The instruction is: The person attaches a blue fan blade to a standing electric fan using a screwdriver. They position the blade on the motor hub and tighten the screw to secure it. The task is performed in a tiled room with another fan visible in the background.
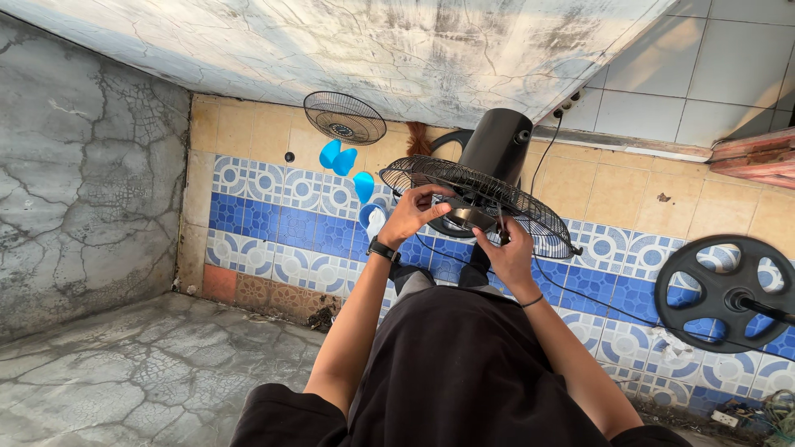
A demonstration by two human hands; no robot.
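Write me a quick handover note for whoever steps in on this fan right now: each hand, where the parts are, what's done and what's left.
Left hand: fingers curled over the middle of the rear wire guard, at the motor front.
Right hand: at the lower middle of the same guard; what it pinches is too small to tell.
Parts: black motor housing behind the guard; front grille lying off on the tiled floor; blue fan blades loose beside it; round black base to the right.
Done: front grille and blades are off.
Left: rear guard is still on the motor.
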